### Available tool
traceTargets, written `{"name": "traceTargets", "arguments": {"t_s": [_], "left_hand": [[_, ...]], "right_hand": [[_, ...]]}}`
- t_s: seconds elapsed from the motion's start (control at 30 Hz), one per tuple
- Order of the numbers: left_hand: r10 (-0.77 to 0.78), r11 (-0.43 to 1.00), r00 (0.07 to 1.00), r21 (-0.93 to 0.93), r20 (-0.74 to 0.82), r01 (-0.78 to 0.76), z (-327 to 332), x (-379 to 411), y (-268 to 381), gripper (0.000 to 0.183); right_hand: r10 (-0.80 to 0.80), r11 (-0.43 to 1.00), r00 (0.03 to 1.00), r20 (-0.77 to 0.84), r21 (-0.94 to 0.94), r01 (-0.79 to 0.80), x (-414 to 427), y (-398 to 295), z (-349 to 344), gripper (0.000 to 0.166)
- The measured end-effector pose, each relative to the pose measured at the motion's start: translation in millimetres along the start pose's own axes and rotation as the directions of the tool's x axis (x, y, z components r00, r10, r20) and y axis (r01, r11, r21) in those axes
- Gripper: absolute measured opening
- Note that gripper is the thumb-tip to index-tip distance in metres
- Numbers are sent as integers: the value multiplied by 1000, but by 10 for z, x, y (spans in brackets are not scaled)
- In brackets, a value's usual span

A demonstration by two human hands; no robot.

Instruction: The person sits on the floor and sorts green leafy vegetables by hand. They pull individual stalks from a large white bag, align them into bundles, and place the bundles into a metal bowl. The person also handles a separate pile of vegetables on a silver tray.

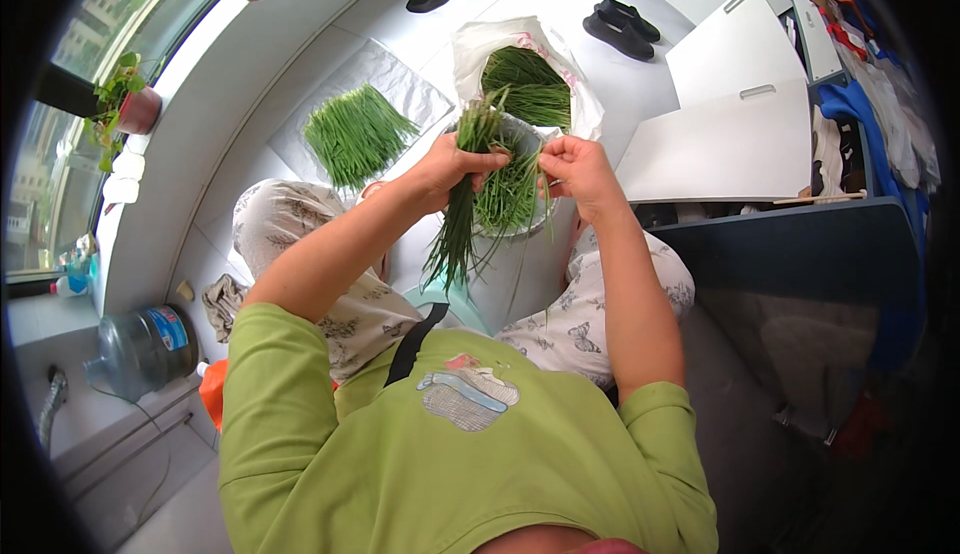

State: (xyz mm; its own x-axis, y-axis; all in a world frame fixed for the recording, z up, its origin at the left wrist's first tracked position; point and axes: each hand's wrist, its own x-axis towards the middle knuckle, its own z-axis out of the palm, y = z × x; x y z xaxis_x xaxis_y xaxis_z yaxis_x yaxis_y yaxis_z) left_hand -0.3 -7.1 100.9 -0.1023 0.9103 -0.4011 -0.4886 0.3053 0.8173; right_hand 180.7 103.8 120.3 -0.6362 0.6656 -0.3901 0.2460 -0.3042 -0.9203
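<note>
My left hand (454, 166) is closed round a bunch of long green leafy stalks (459, 216), which look like garlic chives, above a lined bucket. Between its fingertips, my right hand (574, 171) pinches a few thin green blades at the bucket's right side. Loose green blades (504, 197) lie inside the bucket (541, 225). Beyond it stands an open white plastic bag (469, 43) with more green stalks (529, 88) inside. To the left, a neat pile of green stalks (358, 133) rests on a pale plastic sheet (289, 137) on the floor.
White cabinet doors (720, 149) stand open at right, by a dark panel (787, 254). Black shoes (621, 27) are on the tiled floor. At left are a window ledge with a potted plant (139, 109) and a large water bottle (142, 351). A pale green stool (459, 300) is between my legs.
</note>
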Motion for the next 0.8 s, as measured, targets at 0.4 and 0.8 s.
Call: {"name": "traceTargets", "arguments": {"t_s": [0.4, 0.8], "left_hand": [[-4, 997, 998, 76, -67, 9, -64, 359, -220, 16], [-166, 958, 982, -250, -85, 140, -282, 458, -336, 14]], "right_hand": [[132, 990, 991, 11, -47, -131, 202, 240, 225, 15], [275, 944, 959, 60, 173, -282, 424, 340, 299, 10]]}}
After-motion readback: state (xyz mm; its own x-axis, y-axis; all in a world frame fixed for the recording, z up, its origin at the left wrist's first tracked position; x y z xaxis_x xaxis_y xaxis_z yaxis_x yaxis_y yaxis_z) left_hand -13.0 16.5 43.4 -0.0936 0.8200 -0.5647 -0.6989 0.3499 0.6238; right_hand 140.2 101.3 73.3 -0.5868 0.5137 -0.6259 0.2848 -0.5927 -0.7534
